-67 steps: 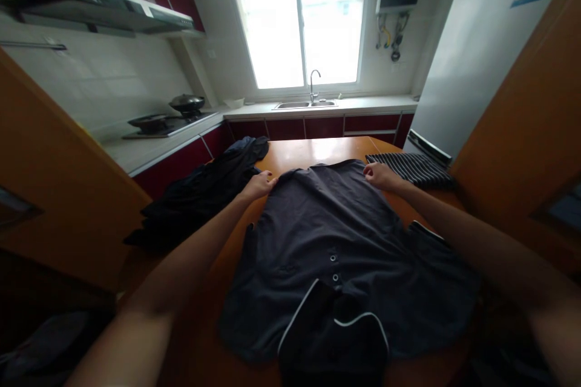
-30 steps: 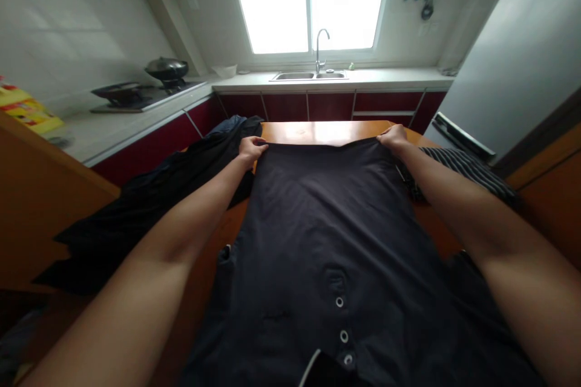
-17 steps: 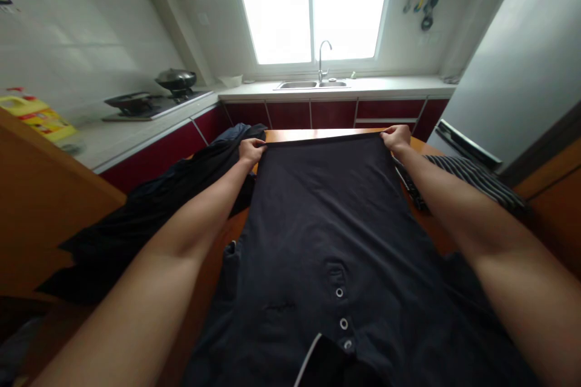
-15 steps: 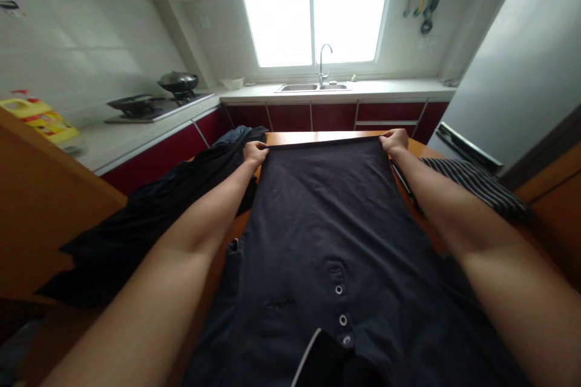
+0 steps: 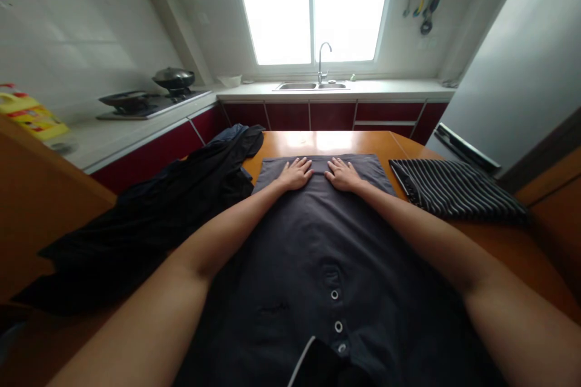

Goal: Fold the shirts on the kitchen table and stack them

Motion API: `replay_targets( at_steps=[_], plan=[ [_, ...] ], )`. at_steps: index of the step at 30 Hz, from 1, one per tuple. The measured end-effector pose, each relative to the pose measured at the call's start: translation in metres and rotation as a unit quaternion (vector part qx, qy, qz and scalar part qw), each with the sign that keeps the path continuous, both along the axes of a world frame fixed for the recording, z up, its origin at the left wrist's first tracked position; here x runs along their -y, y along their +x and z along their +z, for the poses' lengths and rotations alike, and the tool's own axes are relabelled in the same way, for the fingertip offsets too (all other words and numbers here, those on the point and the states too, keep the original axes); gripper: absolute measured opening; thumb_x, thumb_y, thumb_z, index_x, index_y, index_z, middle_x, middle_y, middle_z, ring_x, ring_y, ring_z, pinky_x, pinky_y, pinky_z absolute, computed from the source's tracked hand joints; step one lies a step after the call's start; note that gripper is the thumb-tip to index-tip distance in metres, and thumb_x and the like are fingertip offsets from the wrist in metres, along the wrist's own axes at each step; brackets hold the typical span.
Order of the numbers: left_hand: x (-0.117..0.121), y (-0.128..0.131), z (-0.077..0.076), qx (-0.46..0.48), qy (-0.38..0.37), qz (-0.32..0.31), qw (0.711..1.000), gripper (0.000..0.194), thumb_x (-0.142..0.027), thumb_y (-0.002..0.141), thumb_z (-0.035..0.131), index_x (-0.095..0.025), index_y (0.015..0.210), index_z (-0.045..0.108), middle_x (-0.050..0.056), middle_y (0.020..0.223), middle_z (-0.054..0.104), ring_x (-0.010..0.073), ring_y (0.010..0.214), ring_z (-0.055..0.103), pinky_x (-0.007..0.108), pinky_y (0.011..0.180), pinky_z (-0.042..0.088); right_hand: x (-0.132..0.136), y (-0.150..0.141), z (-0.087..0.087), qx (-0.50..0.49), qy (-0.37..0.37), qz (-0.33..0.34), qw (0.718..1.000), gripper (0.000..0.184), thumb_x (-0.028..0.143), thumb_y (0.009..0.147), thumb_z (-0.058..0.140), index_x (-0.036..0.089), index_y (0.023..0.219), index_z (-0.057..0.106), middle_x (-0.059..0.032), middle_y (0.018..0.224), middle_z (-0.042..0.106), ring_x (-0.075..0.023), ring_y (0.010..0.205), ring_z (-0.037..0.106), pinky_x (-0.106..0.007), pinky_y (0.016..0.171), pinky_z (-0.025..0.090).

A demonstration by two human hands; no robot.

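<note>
A dark navy polo shirt (image 5: 327, 236) lies spread flat on the orange wooden table (image 5: 345, 142), its hem at the far end and its white-trimmed collar and buttons close to me. My left hand (image 5: 296, 173) rests flat on the shirt near the hem, fingers stretched out. My right hand (image 5: 341, 173) lies flat beside it, also with fingers apart. The two hands are close together at the middle of the hem, palms pressed on the cloth.
A heap of dark clothes (image 5: 172, 193) hangs over the table's left side. A folded striped garment (image 5: 449, 187) lies at the right. Beyond are a counter with a sink (image 5: 311, 86), a stove with a wok (image 5: 172, 78), a yellow bottle (image 5: 27, 115) and a fridge (image 5: 499, 72).
Both hands let go of the shirt's hem corners and moved inward to the middle, now lying flat and open on the cloth. The hem has settled onto the table.
</note>
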State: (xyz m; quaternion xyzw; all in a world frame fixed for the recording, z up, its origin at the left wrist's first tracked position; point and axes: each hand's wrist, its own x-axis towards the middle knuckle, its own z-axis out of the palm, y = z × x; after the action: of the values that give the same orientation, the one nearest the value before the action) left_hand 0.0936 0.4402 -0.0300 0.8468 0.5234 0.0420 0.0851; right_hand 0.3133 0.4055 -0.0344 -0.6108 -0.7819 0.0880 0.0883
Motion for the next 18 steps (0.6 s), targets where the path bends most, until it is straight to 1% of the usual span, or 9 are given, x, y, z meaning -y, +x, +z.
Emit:
replay_targets(
  at_steps=[2,4,6,9,11,13,15,16,18],
  plan=[
    [-0.01,-0.031,0.003,-0.007,0.01,0.048,0.999,0.063,-0.054,0.104,0.025,-0.028,0.161,0.031,0.007,0.17,0.02,0.0307,0.157,0.014,0.058,0.124,0.011,-0.006,0.032,0.001,0.007,-0.005,-0.051,0.999,0.066,0.053,0.105,0.03,0.016,0.16,0.033,-0.0146,0.17,0.021,-0.0275,0.157,0.015,-0.052,0.125,0.012],
    [-0.02,-0.059,0.01,-0.014,0.01,0.091,0.996,0.063,-0.052,0.105,0.024,-0.024,0.161,0.031,0.011,0.17,0.021,0.0326,0.157,0.014,0.058,0.124,0.012,-0.011,0.063,0.006,0.009,-0.002,-0.109,0.994,0.066,0.051,0.106,0.03,0.012,0.159,0.033,-0.0193,0.168,0.023,-0.0286,0.156,0.016,-0.051,0.124,0.012],
    [-0.023,-0.07,0.018,-0.02,0.008,0.111,0.994,0.064,-0.048,0.105,0.026,-0.017,0.16,0.033,0.017,0.169,0.021,0.0367,0.156,0.015,0.062,0.122,0.012,-0.012,0.078,0.011,0.01,0.004,-0.14,0.99,0.064,0.046,0.107,0.033,0.006,0.157,0.034,-0.0256,0.166,0.024,-0.0319,0.156,0.017,-0.053,0.123,0.013],
    [-0.011,-0.047,0.021,-0.021,0.012,0.085,0.996,0.063,-0.046,0.105,0.028,-0.015,0.16,0.032,0.017,0.169,0.019,0.0349,0.157,0.013,0.061,0.123,0.011,-0.004,0.06,0.014,0.008,0.03,-0.135,0.99,0.059,0.037,0.107,0.034,0.004,0.155,0.037,-0.0264,0.167,0.021,-0.0335,0.156,0.014,-0.057,0.123,0.008],
    [0.007,-0.016,0.014,-0.007,0.016,0.008,1.0,0.063,-0.046,0.106,0.026,-0.019,0.162,0.028,0.011,0.17,0.016,0.0302,0.158,0.01,0.056,0.125,0.011,0.008,0.03,0.011,0.004,0.046,-0.104,0.994,0.057,0.037,0.107,0.032,0.011,0.157,0.037,-0.0198,0.169,0.02,-0.0306,0.157,0.014,-0.057,0.124,0.007],
    [0.027,0.009,0.004,0.004,0.007,-0.085,0.996,0.063,-0.051,0.106,0.024,-0.026,0.164,0.022,0.007,0.171,0.015,0.0282,0.158,0.008,0.056,0.125,0.011,0.023,0.004,0.005,-0.001,0.042,-0.056,0.998,0.057,0.041,0.106,0.033,0.018,0.158,0.036,-0.013,0.169,0.024,-0.0276,0.156,0.017,-0.056,0.124,0.011],
    [0.04,0.015,-0.002,-0.004,-0.003,-0.134,0.991,0.064,-0.056,0.105,0.024,-0.032,0.164,0.021,0.003,0.171,0.015,0.0278,0.159,0.007,0.056,0.125,0.008,0.038,-0.006,0.0,-0.005,0.031,-0.016,0.999,0.058,0.044,0.106,0.031,0.02,0.159,0.036,-0.0115,0.169,0.025,-0.0267,0.156,0.019,-0.056,0.124,0.014],
    [0.043,0.01,-0.001,-0.015,-0.007,-0.127,0.992,0.064,-0.057,0.105,0.025,-0.034,0.164,0.021,0.002,0.171,0.015,0.0277,0.159,0.007,0.056,0.125,0.007,0.044,-0.003,-0.001,-0.004,0.026,-0.012,1.0,0.058,0.044,0.106,0.031,0.02,0.158,0.036,-0.0121,0.169,0.025,-0.0268,0.156,0.019,-0.056,0.124,0.015],
    [0.042,-0.013,0.008,-0.044,-0.012,-0.06,0.997,0.063,-0.056,0.105,0.026,-0.033,0.163,0.025,0.004,0.171,0.016,0.0297,0.158,0.01,0.057,0.124,0.009,0.053,0.013,0.002,0.007,0.019,-0.04,0.999,0.058,0.044,0.106,0.03,0.017,0.157,0.038,-0.0148,0.168,0.026,-0.0276,0.156,0.021,-0.054,0.123,0.017]
  ],
)
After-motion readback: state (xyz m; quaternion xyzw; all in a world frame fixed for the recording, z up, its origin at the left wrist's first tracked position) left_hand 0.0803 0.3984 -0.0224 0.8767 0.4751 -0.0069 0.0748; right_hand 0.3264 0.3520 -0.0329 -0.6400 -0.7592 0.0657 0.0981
